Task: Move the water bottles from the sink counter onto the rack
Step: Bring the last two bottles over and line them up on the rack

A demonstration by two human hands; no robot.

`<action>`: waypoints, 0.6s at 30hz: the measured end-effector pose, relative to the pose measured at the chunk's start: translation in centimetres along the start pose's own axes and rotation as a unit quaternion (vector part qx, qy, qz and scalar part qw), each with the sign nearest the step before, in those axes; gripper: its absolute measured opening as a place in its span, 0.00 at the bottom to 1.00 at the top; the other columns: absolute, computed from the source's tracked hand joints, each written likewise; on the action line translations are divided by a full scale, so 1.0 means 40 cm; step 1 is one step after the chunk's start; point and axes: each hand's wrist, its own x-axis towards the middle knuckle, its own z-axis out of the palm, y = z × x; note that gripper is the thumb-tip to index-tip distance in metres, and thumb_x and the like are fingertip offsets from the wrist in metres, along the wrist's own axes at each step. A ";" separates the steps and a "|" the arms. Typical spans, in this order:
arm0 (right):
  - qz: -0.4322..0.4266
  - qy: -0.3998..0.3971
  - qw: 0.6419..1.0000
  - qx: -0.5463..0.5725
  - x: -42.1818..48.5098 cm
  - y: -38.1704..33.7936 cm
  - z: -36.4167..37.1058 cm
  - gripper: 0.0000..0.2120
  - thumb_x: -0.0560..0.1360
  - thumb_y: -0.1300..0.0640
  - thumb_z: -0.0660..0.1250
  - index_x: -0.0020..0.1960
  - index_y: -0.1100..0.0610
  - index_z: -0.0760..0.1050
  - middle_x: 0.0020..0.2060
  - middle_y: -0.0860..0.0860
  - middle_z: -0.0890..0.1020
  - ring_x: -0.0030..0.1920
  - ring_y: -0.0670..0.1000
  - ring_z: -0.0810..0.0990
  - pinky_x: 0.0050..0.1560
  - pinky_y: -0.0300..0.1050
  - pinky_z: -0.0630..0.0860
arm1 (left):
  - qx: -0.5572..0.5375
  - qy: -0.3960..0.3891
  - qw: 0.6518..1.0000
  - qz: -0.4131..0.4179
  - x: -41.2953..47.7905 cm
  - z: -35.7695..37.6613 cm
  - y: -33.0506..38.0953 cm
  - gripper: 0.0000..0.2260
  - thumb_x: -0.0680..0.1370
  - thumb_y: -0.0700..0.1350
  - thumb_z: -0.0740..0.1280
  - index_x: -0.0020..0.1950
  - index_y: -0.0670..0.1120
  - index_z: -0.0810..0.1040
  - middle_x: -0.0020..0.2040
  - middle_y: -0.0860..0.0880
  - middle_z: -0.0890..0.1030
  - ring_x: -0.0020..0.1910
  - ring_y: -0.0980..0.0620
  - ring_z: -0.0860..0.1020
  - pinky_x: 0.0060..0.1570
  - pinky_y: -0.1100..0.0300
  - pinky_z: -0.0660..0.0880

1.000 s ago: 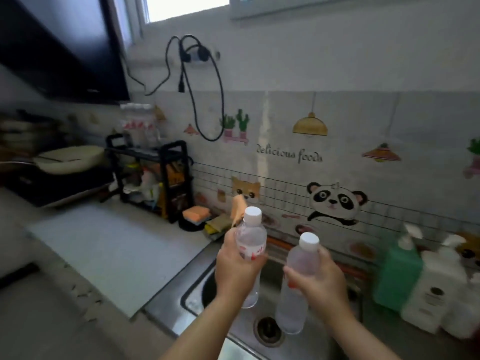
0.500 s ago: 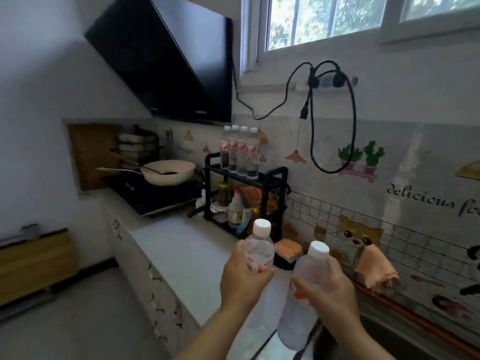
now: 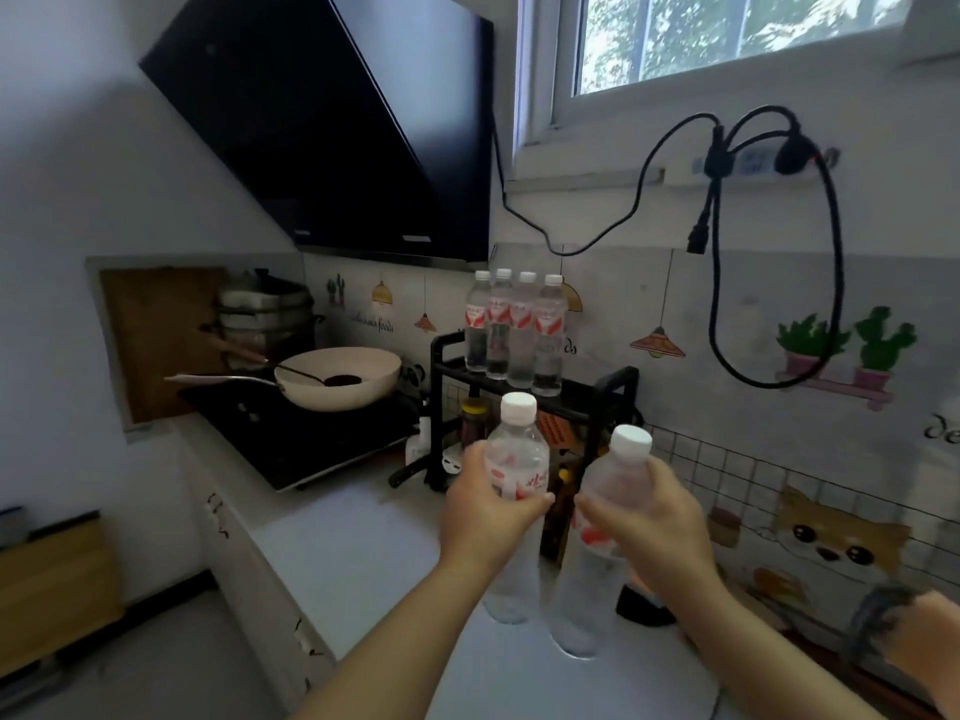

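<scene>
Both bottles are riding closer to the rack now. Left hand is gripping its water bottle upright, fingers wrapping the label; right hand is clutching the second bottle, tilted, just beside. Beyond the fingertips, four bottles are standing on the rack.

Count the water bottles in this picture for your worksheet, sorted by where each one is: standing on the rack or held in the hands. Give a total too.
Bottles on the rack's top shelf: 4
Bottle in the left hand: 1
Bottle in the right hand: 1
Total: 6
</scene>
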 end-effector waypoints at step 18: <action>-0.077 0.083 0.994 -0.011 0.614 -0.130 0.121 0.25 0.65 0.55 0.77 0.59 0.54 0.72 0.46 0.46 0.79 0.50 0.49 0.79 0.51 0.46 0.78 | -0.062 -0.050 0.993 0.087 0.659 0.049 0.005 0.26 0.65 0.46 0.78 0.59 0.51 0.71 0.50 0.54 0.80 0.51 0.53 0.79 0.51 0.57 0.76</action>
